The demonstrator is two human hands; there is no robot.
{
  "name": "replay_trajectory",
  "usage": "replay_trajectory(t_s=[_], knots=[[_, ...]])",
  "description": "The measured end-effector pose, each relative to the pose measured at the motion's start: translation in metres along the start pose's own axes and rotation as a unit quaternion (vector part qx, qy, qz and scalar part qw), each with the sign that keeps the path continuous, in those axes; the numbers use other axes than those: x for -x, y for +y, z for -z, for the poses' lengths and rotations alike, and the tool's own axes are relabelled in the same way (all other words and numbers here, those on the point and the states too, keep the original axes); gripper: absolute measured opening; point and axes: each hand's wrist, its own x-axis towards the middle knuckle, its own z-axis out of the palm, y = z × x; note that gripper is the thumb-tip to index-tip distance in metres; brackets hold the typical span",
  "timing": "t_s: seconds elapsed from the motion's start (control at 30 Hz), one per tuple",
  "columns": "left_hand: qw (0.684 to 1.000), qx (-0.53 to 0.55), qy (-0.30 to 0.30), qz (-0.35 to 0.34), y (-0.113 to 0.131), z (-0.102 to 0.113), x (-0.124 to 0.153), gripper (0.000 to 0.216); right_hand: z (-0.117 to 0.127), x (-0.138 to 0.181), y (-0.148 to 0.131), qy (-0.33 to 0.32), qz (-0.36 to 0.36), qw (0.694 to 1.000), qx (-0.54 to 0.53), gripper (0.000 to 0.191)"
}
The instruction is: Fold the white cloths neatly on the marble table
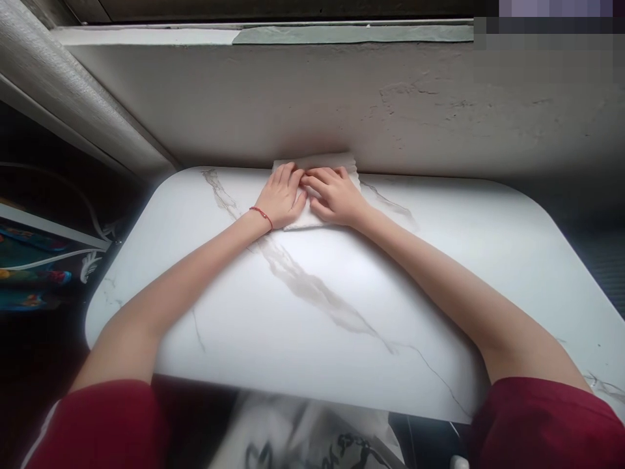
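A white paper napkin [322, 160] lies at the far edge of the white marble-patterned table [342, 293], against the wall. My left hand [282, 197], with a red string on its wrist, rests flat on the napkin's left half, fingers stretched out and close together. My right hand [332, 193] lies on the napkin's right half, its fingers pointing left and meeting the left hand's fingertips. Both hands press down on the napkin and hide most of it. Only its far edge and a near corner show.
A rough grey wall [390, 104] rises directly behind the table. A dark gap with colourful items [29, 273] lies to the left of the table. A patterned white fabric [303, 436] sits below the table's near edge.
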Motion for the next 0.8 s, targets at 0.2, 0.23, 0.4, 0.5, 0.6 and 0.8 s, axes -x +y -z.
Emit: replay_trajectory(t_s=[0.2,0.23,0.4,0.5,0.6,0.8], knots=[[1.000,-0.009,-0.011,0.001,0.000,0.003,0.000,0.054,0.003,-0.003,-0.007,-0.018,-0.019,0.999,0.048,0.037],[1.000,-0.011,-0.016,-0.003,0.001,0.004,0.000,0.056,0.004,-0.003,-0.010,-0.022,-0.026,0.998,0.060,0.036],[0.999,-0.022,-0.044,-0.017,0.003,0.013,0.016,0.059,0.010,-0.004,-0.039,-0.044,-0.048,0.992,0.112,0.037],[0.999,-0.015,-0.044,-0.026,0.003,0.021,0.045,0.058,0.016,-0.001,-0.075,-0.057,-0.039,0.991,0.116,0.041],[0.997,0.009,-0.051,-0.053,0.004,0.034,0.083,0.056,0.023,0.009,-0.126,-0.085,-0.038,0.987,0.129,0.040],[0.984,0.023,-0.099,-0.149,0.016,0.066,0.122,0.043,0.030,0.050,-0.214,-0.069,-0.041,0.965,0.251,0.042]])
